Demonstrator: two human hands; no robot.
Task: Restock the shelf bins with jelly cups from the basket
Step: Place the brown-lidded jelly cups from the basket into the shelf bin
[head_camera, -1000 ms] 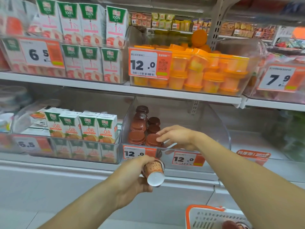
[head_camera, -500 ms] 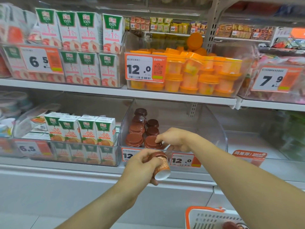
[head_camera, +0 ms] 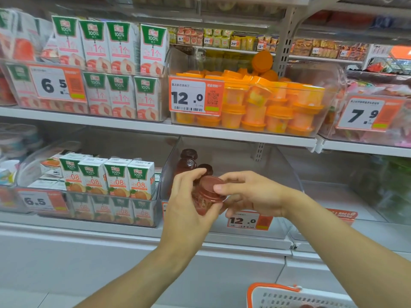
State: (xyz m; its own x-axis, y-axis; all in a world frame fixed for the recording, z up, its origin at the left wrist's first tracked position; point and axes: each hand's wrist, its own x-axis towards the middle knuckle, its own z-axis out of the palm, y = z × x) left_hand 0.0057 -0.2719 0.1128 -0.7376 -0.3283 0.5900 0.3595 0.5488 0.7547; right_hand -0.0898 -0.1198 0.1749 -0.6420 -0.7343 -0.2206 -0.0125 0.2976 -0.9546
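A brown-lidded jelly cup (head_camera: 208, 192) is upright in front of the clear lower-shelf bin (head_camera: 287, 174). My left hand (head_camera: 189, 205) grips its side from the left. My right hand (head_camera: 249, 192) pinches the lid's rim from the right, thumb on top. Behind my hands, several dark brown jelly cups (head_camera: 188, 162) stand in the bin's left part; most are hidden by my hands. The white basket with an orange rim (head_camera: 275, 292) shows at the bottom right edge.
An upper bin (head_camera: 333, 85) holds stacked orange jelly cups behind a 12.0 price tag (head_camera: 195, 97). Juice cartons (head_camera: 106, 174) fill the bin to the left. A shelf upright (head_camera: 287, 38) rises behind. The bin's right half has free room.
My left hand raised the cup from below the bin's front and turned it upright. My right hand left the cups in the bin and took hold of the lid.
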